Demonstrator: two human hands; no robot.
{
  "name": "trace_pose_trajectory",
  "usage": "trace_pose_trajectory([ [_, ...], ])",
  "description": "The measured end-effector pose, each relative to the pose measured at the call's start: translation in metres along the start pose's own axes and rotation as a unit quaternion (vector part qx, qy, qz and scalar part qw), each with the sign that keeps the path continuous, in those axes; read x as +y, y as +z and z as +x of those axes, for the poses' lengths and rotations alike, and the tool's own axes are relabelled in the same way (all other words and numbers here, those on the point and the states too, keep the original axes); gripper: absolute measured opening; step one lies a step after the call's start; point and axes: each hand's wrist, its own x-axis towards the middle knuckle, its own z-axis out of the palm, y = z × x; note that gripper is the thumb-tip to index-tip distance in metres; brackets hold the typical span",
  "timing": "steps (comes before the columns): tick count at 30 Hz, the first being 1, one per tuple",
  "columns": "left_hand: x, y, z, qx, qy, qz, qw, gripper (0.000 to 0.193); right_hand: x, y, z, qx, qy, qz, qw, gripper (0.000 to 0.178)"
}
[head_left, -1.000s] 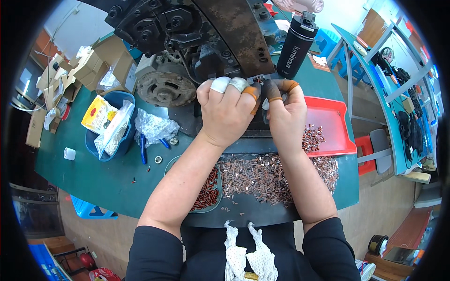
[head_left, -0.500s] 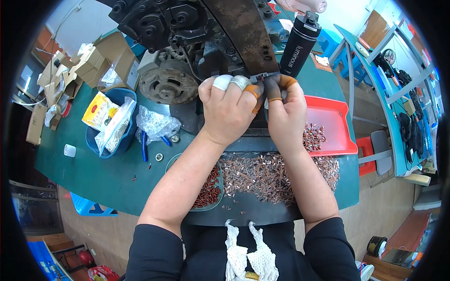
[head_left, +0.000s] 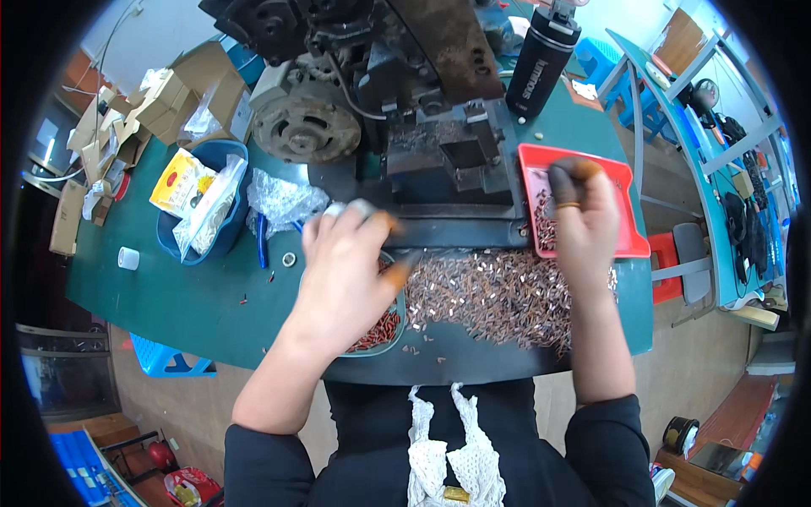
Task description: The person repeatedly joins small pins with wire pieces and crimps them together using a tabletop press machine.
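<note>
My left hand [head_left: 348, 262] is over the green-rimmed bowl [head_left: 400, 314] of small red-brown cylindrical parts [head_left: 380, 332]. White and orange covers wrap its fingertips; thumb and forefinger are apart, blurred by motion, with nothing visible between them. My right hand [head_left: 585, 207] hovers over the red tray [head_left: 627, 198], its dark and orange-covered thumb and fingers pinched together. Whatever may be in that pinch is hidden. Small coppery parts [head_left: 543, 221] lie along the tray's left side. Between the hands stands a dark metal press [head_left: 443, 160], its working area uncovered by fingers.
A wide spread of small metal pieces [head_left: 498, 300] covers the table's front. To the left are a blue basket [head_left: 169, 241] with bags, plastic wrap [head_left: 283, 198], blue-handled pliers [head_left: 262, 241] and cardboard boxes [head_left: 207, 101]. A black bottle [head_left: 541, 68] stands behind the tray.
Both hands have left the press. The left came back toward me and leftward to the bowl, its fingers parting; the right swung rightward over the red tray.
</note>
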Motion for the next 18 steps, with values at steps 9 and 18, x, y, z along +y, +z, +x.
trace_pose_trajectory([
  [9,-0.025,0.031,-0.046,0.006,-0.046,0.044,0.998,0.016,-0.002,-0.045,-0.050,-0.096,0.110,-0.111,0.983,0.019],
  [18,-0.025,0.023,-0.060,0.054,-0.034,-0.031,0.997,0.015,-0.037,-0.006,-0.078,-0.208,0.072,0.011,0.976,0.014],
])
